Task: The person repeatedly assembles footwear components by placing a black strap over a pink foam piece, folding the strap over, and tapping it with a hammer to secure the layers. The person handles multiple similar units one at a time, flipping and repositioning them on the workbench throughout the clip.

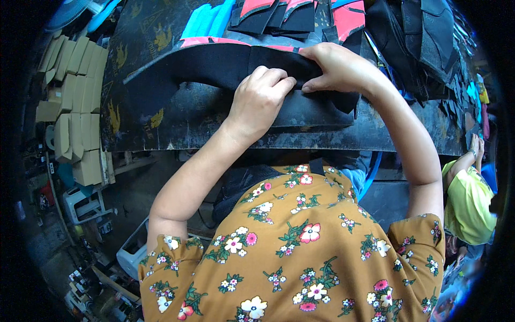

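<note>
A long, curved black sheet piece [204,61], maybe fabric or leather, is raised at the table's near side, with a seam or fold line near its middle. My left hand [257,102] is closed at its lower edge, fingers curled and pinching it. To the right, my right hand [339,68] grips the same piece, fingers over its upper edge and thumb below. Beneath both hands another dark flat piece [316,111] lies by the table's front edge. Just beyond are stacked black pieces with pink faces [289,19] and bright blue strips [210,22].
The dark table [139,102] bears worn gold prints. Scissors [374,47] and a heap of black pieces [421,43] are at the right. Cardboard boxes [78,96] are stacked left, above a white stool [86,205]. Another person [468,198] in yellow-green works at far right.
</note>
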A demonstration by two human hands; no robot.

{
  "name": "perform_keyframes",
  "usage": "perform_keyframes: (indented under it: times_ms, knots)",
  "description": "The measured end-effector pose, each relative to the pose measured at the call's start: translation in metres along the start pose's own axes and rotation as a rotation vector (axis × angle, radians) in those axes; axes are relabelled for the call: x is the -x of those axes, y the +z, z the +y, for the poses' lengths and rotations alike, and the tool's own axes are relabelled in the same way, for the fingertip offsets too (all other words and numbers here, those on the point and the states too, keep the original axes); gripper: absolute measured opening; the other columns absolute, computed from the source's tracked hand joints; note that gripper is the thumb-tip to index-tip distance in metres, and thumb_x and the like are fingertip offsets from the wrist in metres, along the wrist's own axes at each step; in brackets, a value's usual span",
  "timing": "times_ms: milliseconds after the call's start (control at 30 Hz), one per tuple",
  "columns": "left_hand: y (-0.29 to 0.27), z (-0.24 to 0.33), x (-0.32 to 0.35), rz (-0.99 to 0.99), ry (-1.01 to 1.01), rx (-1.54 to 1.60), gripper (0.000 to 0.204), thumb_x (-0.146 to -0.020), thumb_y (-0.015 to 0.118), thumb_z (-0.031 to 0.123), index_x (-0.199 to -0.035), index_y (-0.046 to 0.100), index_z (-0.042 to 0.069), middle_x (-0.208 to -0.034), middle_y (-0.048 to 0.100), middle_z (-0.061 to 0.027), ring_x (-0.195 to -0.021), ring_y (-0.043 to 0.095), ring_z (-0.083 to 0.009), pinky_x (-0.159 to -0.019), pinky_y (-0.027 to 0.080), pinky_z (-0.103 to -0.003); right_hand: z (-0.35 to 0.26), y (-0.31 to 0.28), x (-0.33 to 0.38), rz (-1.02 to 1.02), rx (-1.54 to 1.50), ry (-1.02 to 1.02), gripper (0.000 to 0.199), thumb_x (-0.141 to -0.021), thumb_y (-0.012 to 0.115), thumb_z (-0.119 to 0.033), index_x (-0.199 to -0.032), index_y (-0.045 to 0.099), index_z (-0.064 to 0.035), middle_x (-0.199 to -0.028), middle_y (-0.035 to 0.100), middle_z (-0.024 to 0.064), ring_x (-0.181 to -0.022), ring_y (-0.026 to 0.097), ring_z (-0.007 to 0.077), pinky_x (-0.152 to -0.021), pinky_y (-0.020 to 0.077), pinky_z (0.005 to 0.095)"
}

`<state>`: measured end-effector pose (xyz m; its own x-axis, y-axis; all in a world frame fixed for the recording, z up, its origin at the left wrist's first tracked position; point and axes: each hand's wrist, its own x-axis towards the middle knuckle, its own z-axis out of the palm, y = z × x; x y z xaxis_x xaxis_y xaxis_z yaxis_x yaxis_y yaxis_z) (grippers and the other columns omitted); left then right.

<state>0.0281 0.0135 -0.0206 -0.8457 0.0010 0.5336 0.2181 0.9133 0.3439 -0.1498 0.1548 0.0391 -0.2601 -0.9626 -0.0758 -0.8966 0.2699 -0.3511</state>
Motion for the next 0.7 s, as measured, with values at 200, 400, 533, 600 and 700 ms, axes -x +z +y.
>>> perform_keyframes:
  times_ms: [200,400,533,600,700]
  knots:
    - [-0.005,-0.010,0.005,-0.060,0.022,-0.025,0.020,-0.084,0.076,0.004,-0.104,0.074,0.005,-0.105,0.070,-0.0095,-0.096,0.065,-0.0307,-0.084,0.056,-0.041,-0.015,0.023,0.014,0.238,-0.068,-0.218,0.032,-0.085,0.074,-0.006,-0.116,0.068,-0.0022,-0.108,0.072,0.0230,-0.108,0.069,0.0430,-0.091,0.0565,0.0505]
    - [-0.011,-0.013,0.005,-0.064,0.025,-0.016,0.022,-0.082,0.076,0.003,-0.104,0.074,0.005,-0.105,0.069,-0.0088,-0.095,0.065,-0.0302,-0.085,0.056,-0.041,-0.010,0.036,0.012,0.241,-0.166,-0.108,0.038,-0.087,0.075,-0.010,-0.121,0.059,-0.0020,-0.106,0.071,0.0254,-0.106,0.068,0.0466,-0.088,0.0549,0.0525]
    - [-0.012,-0.012,0.004,-0.064,0.014,-0.008,0.023,-0.081,0.076,0.002,-0.104,0.074,0.006,-0.104,0.069,-0.0080,-0.095,0.065,-0.0295,-0.085,0.055,-0.041,-0.007,0.035,0.010,0.186,-0.180,-0.086,0.040,-0.092,0.074,-0.014,-0.126,0.059,0.0022,-0.109,0.069,0.0294,-0.106,0.067,0.0482,-0.090,0.0537,0.0502]
    - [-0.013,-0.011,0.004,-0.071,0.015,-0.011,0.023,-0.081,0.076,0.002,-0.104,0.074,0.006,-0.103,0.068,-0.0076,-0.094,0.065,-0.0292,-0.085,0.055,-0.040,-0.005,0.032,0.008,0.181,-0.210,-0.110,0.041,-0.092,0.075,-0.015,-0.125,0.060,0.0032,-0.110,0.070,0.0293,-0.106,0.067,0.0483,-0.090,0.0539,0.0490]
    - [-0.013,-0.010,0.003,-0.076,0.037,-0.047,0.019,-0.084,0.073,0.004,-0.102,0.076,0.007,-0.099,0.067,-0.0064,-0.094,0.064,-0.0262,-0.084,0.057,-0.038,-0.003,0.024,0.006,0.053,-0.196,-0.101,0.040,-0.091,0.076,-0.017,-0.123,0.062,0.0034,-0.109,0.070,0.0294,-0.105,0.068,0.0477,-0.090,0.0543,0.0468]
